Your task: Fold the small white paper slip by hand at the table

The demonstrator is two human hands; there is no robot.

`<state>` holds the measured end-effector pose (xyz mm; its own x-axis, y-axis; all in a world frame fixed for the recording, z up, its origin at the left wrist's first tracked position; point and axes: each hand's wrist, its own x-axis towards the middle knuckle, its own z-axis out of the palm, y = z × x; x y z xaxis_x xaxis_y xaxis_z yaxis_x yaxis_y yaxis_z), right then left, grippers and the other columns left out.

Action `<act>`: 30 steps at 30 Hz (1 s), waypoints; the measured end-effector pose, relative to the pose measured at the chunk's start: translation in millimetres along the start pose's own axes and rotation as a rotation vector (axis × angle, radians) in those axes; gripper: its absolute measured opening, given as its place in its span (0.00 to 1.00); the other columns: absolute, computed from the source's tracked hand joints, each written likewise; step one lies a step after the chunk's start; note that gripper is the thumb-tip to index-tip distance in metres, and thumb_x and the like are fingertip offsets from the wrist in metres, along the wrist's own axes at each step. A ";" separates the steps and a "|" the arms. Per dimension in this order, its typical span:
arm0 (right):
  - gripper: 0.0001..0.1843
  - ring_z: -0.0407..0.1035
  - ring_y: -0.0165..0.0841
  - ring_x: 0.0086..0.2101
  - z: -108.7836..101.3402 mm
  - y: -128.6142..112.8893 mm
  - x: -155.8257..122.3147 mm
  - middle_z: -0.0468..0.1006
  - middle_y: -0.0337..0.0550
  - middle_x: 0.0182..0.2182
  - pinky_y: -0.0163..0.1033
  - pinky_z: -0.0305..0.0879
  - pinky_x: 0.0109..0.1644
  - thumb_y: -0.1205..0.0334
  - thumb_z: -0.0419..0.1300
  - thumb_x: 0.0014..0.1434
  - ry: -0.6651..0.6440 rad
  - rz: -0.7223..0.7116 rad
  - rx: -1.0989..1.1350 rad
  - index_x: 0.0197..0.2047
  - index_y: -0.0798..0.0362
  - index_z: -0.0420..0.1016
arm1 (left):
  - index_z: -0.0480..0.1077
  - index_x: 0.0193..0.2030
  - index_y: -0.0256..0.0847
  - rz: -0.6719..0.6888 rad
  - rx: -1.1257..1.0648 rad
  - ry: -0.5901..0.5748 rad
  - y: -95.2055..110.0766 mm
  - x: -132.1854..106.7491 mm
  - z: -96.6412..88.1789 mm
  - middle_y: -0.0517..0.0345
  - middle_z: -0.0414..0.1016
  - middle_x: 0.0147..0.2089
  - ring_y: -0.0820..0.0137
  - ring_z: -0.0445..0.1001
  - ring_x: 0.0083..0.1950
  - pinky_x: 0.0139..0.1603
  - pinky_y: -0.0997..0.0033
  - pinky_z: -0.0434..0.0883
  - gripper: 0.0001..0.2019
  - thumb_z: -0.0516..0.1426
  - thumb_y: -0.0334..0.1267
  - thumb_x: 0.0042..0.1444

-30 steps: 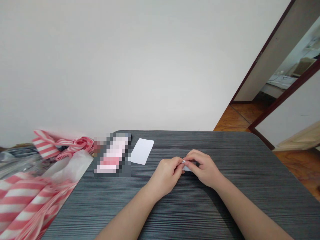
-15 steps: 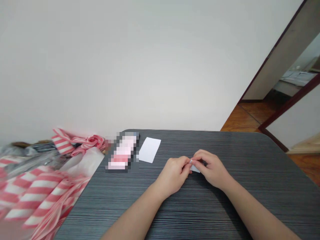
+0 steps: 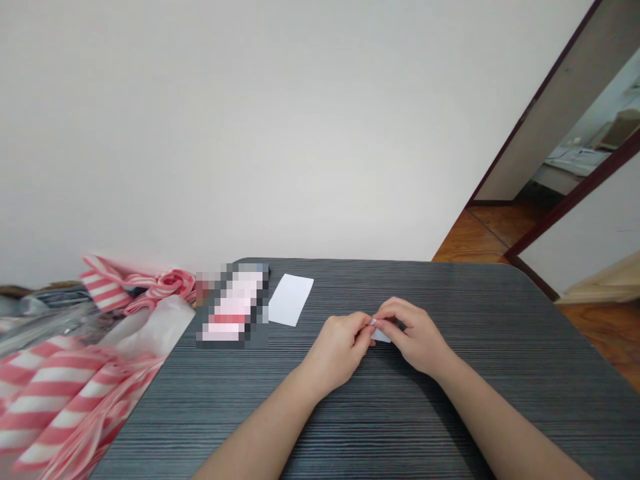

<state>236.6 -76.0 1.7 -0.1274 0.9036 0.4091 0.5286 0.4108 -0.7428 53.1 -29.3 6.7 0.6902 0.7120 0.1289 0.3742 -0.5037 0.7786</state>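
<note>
one left hand [image 3: 337, 352], one right hand [image 3: 415, 339], one paper slip [image 3: 381, 335], one paper card [image 3: 291, 300]

No legible text, pixelated pink packet [image 3: 233, 308] too blurred to read

Open lane behind the hands, right of the white paper slip [image 3: 291, 300]!

Along the far side of the dark tabletop [image 3: 375, 280], there's free passage rightward from the slip. Just left of it, a pixelated packet [image 3: 233, 307] blocks the way, with pink-striped plastic [image 3: 60, 393] piled beyond. Nearer us and right of the slip, the left hand [image 3: 337, 353] and right hand [image 3: 413, 337] close around a small paper fold [image 3: 381, 335].
</note>
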 end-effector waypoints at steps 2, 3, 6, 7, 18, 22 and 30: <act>0.06 0.71 0.33 0.35 0.4 0.6 -0.3 0.76 0.42 0.33 0.38 0.65 0.40 0.67 0.58 0.64 0.004 0.008 -0.003 0.37 0.52 0.75 | 0.70 0.33 0.40 -0.009 -0.016 -0.005 0.2 0.7 -0.3 0.60 0.78 0.31 0.73 0.77 0.34 0.33 0.78 0.66 0.12 0.49 0.37 0.66; 0.06 0.71 0.33 0.35 0.5 0.7 -0.4 0.76 0.42 0.34 0.38 0.65 0.40 0.68 0.58 0.64 0.006 0.012 -0.005 0.36 0.52 0.75 | 0.70 0.33 0.40 -0.013 -0.020 -0.007 0.3 1.1 -0.4 0.60 0.78 0.31 0.73 0.77 0.33 0.33 0.78 0.66 0.12 0.49 0.37 0.66; 0.06 0.71 0.33 0.35 0.9 0.2 -0.6 0.76 0.42 0.33 0.38 0.65 0.40 0.67 0.57 0.64 0.014 0.018 -0.013 0.36 0.52 0.74 | 0.70 0.32 0.40 -0.015 -0.025 -0.009 0.8 1.9 -0.9 0.61 0.78 0.30 0.74 0.76 0.32 0.33 0.78 0.66 0.12 0.50 0.37 0.66; 0.06 0.71 0.33 0.35 1.0 -0.1 -0.5 0.76 0.42 0.33 0.38 0.65 0.40 0.67 0.57 0.64 0.014 0.018 -0.014 0.36 0.51 0.74 | 0.69 0.32 0.40 -0.013 -0.023 -0.007 1.0 1.9 -1.0 0.62 0.78 0.30 0.74 0.76 0.31 0.33 0.78 0.66 0.12 0.50 0.36 0.66; 0.06 0.70 0.33 0.35 -0.2 -0.6 -0.1 0.76 0.41 0.33 0.38 0.65 0.41 0.68 0.58 0.64 -0.013 0.017 -0.012 0.36 0.51 0.74 | 0.68 0.30 0.40 0.037 0.045 0.004 0.8 0.0 -0.3 0.62 0.76 0.28 0.74 0.74 0.31 0.32 0.77 0.64 0.13 0.49 0.35 0.66; 0.06 0.70 0.33 0.35 0.9 -0.6 -0.5 0.75 0.41 0.33 0.38 0.65 0.40 0.68 0.57 0.64 -0.012 0.027 -0.019 0.36 0.51 0.73 | 0.68 0.30 0.40 0.043 0.061 0.003 0.1 0.6 -0.1 0.61 0.75 0.28 0.73 0.74 0.31 0.32 0.77 0.64 0.13 0.49 0.35 0.66; 0.07 0.68 0.35 0.39 -0.3 -1.5 0.7 0.73 0.45 0.38 0.41 0.67 0.44 0.69 0.54 0.66 -0.039 -0.108 -0.132 0.40 0.51 0.71 | 0.70 0.33 0.41 0.045 0.076 -0.003 -1.0 0.7 -0.8 0.60 0.76 0.29 0.72 0.74 0.32 0.33 0.76 0.65 0.12 0.48 0.35 0.65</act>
<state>236.0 -76.0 3.2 -0.2205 0.8600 0.4602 0.6152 0.4888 -0.6186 52.7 -28.0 6.5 0.7091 0.6863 0.1614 0.3883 -0.5712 0.7231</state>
